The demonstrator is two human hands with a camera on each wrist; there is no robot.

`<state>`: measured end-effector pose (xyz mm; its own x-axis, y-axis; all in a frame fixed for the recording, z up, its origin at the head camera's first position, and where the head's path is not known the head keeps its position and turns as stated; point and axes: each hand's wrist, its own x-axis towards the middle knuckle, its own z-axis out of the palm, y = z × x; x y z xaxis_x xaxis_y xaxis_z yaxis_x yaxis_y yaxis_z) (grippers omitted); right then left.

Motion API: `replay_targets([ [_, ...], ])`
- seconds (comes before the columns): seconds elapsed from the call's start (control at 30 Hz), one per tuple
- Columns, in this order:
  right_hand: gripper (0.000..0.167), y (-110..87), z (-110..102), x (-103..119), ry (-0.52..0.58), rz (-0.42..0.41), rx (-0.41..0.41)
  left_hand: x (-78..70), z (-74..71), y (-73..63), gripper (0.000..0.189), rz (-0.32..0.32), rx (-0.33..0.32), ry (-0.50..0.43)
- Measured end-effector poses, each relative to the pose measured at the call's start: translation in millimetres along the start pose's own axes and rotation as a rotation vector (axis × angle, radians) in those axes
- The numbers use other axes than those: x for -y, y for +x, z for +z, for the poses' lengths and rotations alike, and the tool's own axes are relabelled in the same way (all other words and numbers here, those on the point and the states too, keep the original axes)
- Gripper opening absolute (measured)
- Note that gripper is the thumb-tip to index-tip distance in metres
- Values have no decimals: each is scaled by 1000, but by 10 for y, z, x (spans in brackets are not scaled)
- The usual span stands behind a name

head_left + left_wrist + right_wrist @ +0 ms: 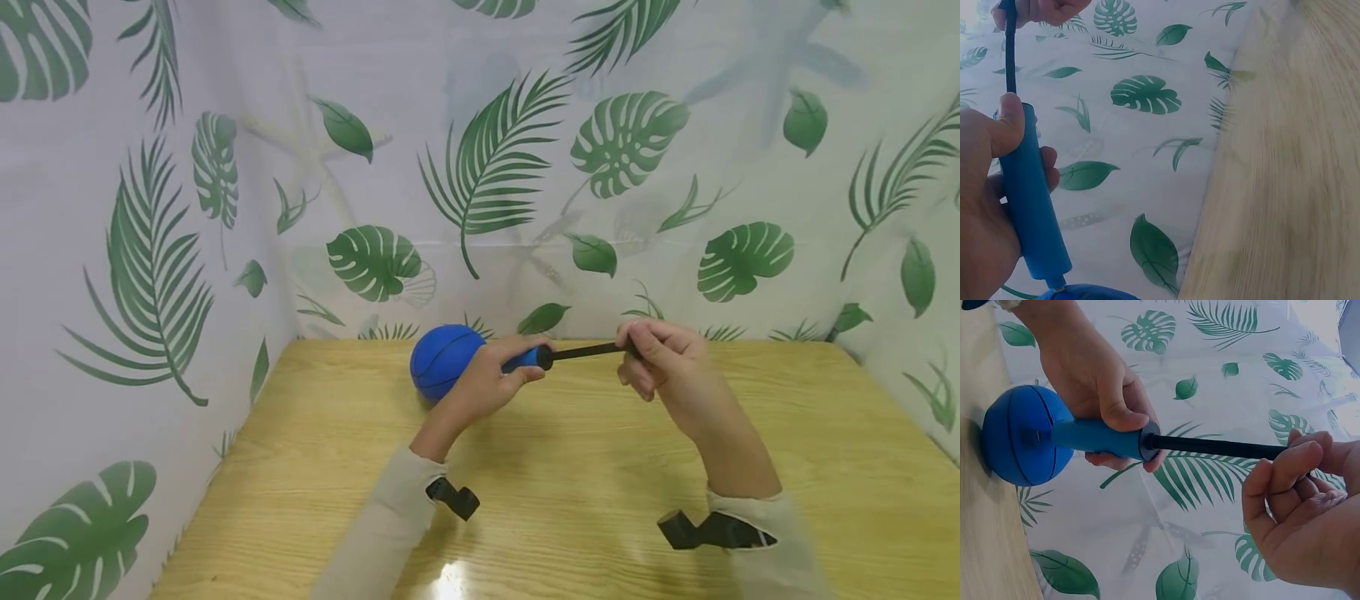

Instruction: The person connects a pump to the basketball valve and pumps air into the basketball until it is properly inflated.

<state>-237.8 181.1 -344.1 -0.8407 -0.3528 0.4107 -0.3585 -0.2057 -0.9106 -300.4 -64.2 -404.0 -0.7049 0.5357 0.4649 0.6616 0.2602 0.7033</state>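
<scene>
A blue hand pump (1100, 439) points into a blue ball (1007, 434), its nozzle end right at the ball's surface. My left hand (483, 379) grips the pump's blue barrel, thumb along one side and fingers around the other, as the left wrist view (1032, 194) also shows on the barrel. The black pump rod (1216, 447) is drawn well out of the barrel. At the rod's far end my right hand (667, 367) pinches the handle between thumb and fingers, which hide most of it. The ball sits on the table beyond my left hand.
The wooden table (570, 500) spans the area under both arms. A white cloth with green leaves (517, 275) stands as a wall along the back and both sides, close behind the ball. Black camera mounts (453, 498) sit on both sleeves.
</scene>
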Motion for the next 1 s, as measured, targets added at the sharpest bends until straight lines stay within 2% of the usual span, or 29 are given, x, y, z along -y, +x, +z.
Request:
replay_targets([
  [0.17,27,-23,-34,58,10,-49,28,-9,30,10,36,4,16,34],
  [0.27,26,-3,-31,3,-54,-38,28,-16,76,19,35,7,14,42],
  [0.4,27,60,-2,-209,-114,48,48,-17,122,18,33,11,17,55],
  [0.57,27,113,70,-464,-139,171,62,-9,138,13,37,23,23,115],
  [0.7,26,121,114,-560,-131,208,58,6,152,-2,41,23,23,171],
  [0.77,26,122,126,-559,-139,208,52,7,154,-9,42,26,21,171],
  [1.0,25,100,125,-362,-173,182,49,-21,91,7,39,28,29,60],
])
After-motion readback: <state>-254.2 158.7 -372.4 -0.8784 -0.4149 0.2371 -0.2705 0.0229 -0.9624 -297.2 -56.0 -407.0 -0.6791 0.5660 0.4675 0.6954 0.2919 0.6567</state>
